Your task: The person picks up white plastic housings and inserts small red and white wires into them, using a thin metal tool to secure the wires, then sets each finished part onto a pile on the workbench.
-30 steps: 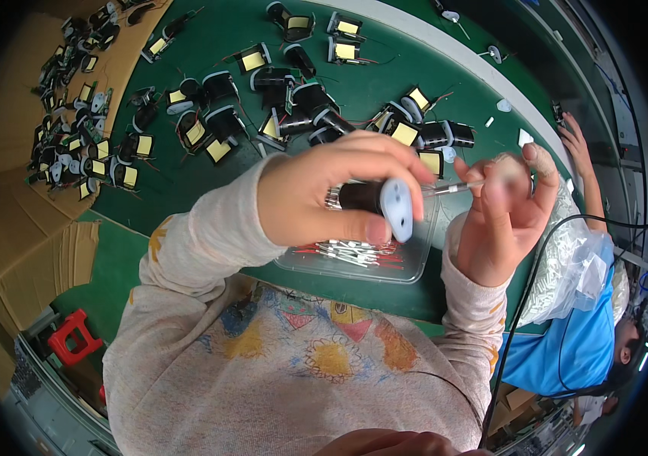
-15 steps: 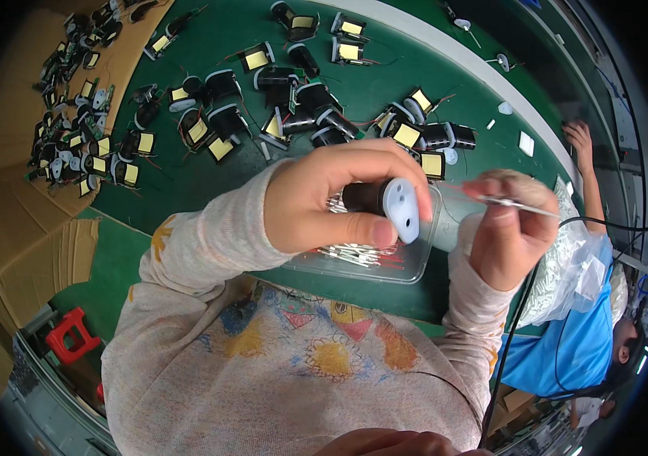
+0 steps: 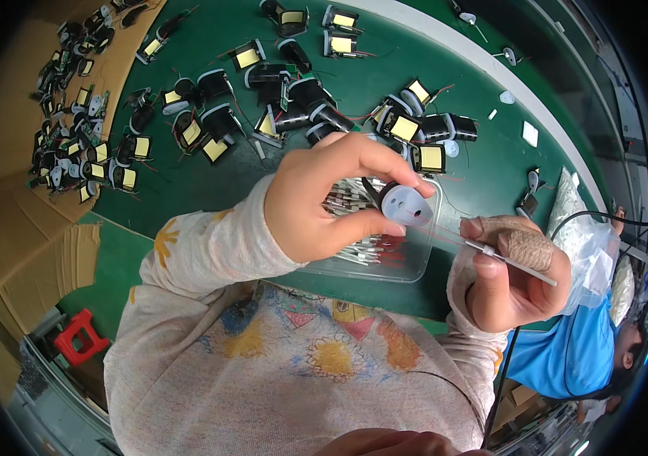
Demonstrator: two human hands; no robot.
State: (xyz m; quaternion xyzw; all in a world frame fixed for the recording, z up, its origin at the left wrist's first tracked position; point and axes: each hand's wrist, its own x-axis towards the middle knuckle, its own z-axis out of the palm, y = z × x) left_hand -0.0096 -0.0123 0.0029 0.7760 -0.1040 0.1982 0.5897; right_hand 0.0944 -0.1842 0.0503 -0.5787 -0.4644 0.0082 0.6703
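My left hand [image 3: 331, 194] grips a short black cylinder with a pale translucent end cap [image 3: 406, 206], between thumb and fingers. The cap has small holes and faces up and right. To its right, my right hand [image 3: 518, 266] pinches a thin white stick with thin red wires [image 3: 483, 248] between thumb and fingers. The wires run toward the cap; whether they enter a hole I cannot tell. Tan wrap covers a finger of that hand. Below my left hand lies a clear plastic tray [image 3: 413, 267] holding many similar white sticks with red wires [image 3: 365, 249].
Several black capped units with yellow pads [image 3: 308, 95] lie across the green table [image 3: 187, 186]. More fill a cardboard box [image 3: 4, 152] at the left. A bag of white pieces [image 3: 567, 209], a black cable [image 3: 597, 216] and a person in blue [image 3: 567, 349] are at the right.
My right hand has moved down with the white stick. My left hand has tipped the cap to face me more. A black unit now lies near the bag, and the other person's hand has drawn back.
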